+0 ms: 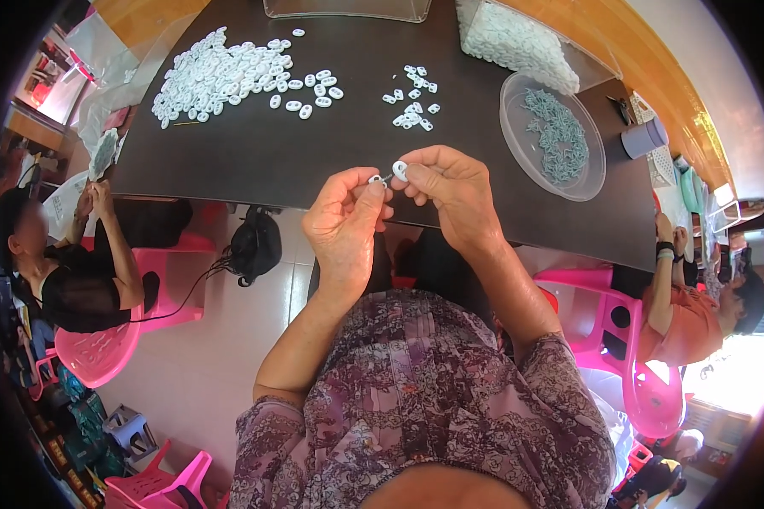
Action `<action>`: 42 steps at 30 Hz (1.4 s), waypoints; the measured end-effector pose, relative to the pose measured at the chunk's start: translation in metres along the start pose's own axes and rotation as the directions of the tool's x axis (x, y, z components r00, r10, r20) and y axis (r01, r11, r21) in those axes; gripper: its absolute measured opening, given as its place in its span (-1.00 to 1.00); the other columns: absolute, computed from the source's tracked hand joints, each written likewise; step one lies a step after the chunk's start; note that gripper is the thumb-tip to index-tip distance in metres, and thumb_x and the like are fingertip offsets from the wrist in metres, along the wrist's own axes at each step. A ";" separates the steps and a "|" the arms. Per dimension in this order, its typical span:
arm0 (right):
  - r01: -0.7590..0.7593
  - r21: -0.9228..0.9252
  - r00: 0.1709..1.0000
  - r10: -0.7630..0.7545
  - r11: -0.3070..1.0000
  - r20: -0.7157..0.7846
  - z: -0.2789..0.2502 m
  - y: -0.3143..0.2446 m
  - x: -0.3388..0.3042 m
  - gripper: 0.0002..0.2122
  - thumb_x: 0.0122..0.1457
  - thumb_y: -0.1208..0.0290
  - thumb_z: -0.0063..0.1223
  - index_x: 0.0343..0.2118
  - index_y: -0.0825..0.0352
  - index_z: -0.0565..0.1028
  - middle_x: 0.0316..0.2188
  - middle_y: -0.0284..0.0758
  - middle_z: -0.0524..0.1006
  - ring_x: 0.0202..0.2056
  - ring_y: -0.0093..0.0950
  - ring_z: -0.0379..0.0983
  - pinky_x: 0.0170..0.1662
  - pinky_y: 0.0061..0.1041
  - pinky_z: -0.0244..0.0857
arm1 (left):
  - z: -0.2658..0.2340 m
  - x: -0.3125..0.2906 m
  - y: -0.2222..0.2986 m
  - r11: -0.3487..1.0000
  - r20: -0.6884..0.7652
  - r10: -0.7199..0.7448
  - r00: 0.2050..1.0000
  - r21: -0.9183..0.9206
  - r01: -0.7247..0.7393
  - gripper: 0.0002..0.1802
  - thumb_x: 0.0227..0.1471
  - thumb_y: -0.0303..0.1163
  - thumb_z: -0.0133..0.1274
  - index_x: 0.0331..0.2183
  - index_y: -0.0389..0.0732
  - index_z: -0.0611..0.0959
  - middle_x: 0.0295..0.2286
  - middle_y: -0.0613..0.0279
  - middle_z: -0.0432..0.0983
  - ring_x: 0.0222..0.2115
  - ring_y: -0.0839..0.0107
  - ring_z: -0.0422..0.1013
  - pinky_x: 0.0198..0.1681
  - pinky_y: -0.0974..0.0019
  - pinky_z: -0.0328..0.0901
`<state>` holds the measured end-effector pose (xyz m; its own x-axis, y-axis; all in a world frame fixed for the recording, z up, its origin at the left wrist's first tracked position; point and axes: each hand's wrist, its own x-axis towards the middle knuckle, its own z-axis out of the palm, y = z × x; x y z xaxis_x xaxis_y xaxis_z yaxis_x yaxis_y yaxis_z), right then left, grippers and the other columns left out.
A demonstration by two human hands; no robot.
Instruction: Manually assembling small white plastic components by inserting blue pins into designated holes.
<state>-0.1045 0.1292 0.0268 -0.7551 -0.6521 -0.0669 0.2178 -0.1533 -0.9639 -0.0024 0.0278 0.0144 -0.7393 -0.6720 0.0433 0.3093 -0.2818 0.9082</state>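
Note:
My left hand (348, 225) pinches a small white piece with holes (376, 180) between thumb and fingers, just past the table's near edge. In my right hand (458, 195), thumb and forefinger close on a white oval piece (400, 171) with an opening in it. The two pieces almost meet, and a thin greyish bit bridges the gap between them; its exact shape is too small to tell. Ahead of my hands lies a scattered group of smaller white pieces (413, 109). A large heap of white two-holed ovals (221, 76) spreads over the far left.
A round clear tray (515, 148) of small grey-green parts (560, 140) sits at the right, beside a bag of white pieces (518, 47). Near the right edge stands a grey-purple cup (643, 138). Other people work at both sides, by pink chairs (102, 343). A black bag (255, 244) hangs left.

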 end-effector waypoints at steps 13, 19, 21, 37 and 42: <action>0.122 -0.124 0.983 -0.137 0.985 -0.121 0.017 0.009 -0.003 -0.86 0.06 0.54 0.08 -0.32 0.46 0.48 -0.48 -0.33 0.54 -0.48 -0.66 0.40 -0.41 -0.72 0.23 | 0.000 0.001 -0.006 0.998 -0.053 -0.058 0.997 -0.007 0.058 -0.87 0.01 -0.58 0.02 -0.32 -0.39 0.53 -0.51 0.18 0.52 -0.61 0.57 0.40 -0.62 0.58 0.26; 0.151 -0.122 0.979 -0.166 0.981 -0.120 0.023 0.011 -0.005 -0.87 0.08 0.57 0.05 -0.31 0.47 0.47 -0.46 -0.34 0.54 -0.44 -0.66 0.42 -0.34 -0.71 0.29 | -0.003 0.001 -0.005 0.998 -0.057 -0.061 0.996 0.002 0.061 -0.88 0.01 -0.58 0.01 -0.32 -0.39 0.53 -0.50 0.18 0.52 -0.61 0.58 0.40 -0.62 0.59 0.26; 0.160 -0.123 0.979 -0.173 0.979 -0.110 0.025 0.011 -0.006 -0.87 0.08 0.57 0.05 -0.31 0.48 0.47 -0.46 -0.33 0.54 -0.42 -0.66 0.43 -0.33 -0.70 0.30 | -0.003 0.001 -0.004 0.998 -0.060 -0.069 0.996 0.004 0.069 -0.88 0.02 -0.58 0.01 -0.33 -0.38 0.53 -0.50 0.18 0.52 -0.61 0.58 0.39 -0.62 0.59 0.25; 0.281 -0.445 0.936 -0.345 0.850 -0.068 0.025 0.022 -0.011 -0.88 0.07 0.63 0.03 -0.31 0.44 0.51 -0.42 -0.38 0.49 -0.41 -0.69 0.40 -0.34 -0.72 0.28 | -0.002 0.001 -0.007 0.995 0.011 -0.077 0.997 -0.058 0.078 -0.87 0.03 -0.60 -0.02 -0.29 -0.36 0.52 -0.52 0.30 0.47 -0.58 0.65 0.36 -0.58 0.63 0.23; 0.349 -0.553 0.909 -0.418 0.757 0.001 0.020 0.023 -0.013 -0.85 0.05 0.64 0.02 -0.29 0.40 0.52 -0.40 -0.37 0.46 -0.40 -0.68 0.38 -0.34 -0.69 0.27 | -0.003 0.001 -0.009 0.996 0.038 -0.059 0.998 -0.062 0.061 -0.78 0.01 -0.63 -0.03 -0.22 -0.40 0.50 -0.52 0.25 0.48 -0.56 0.61 0.38 -0.57 0.59 0.26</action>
<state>-0.0775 0.1192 0.0105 -0.7763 -0.5294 0.3422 -0.4402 0.0667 -0.8954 -0.0046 0.0276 0.0052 -0.7786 -0.6275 0.0055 0.2998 -0.3643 0.8817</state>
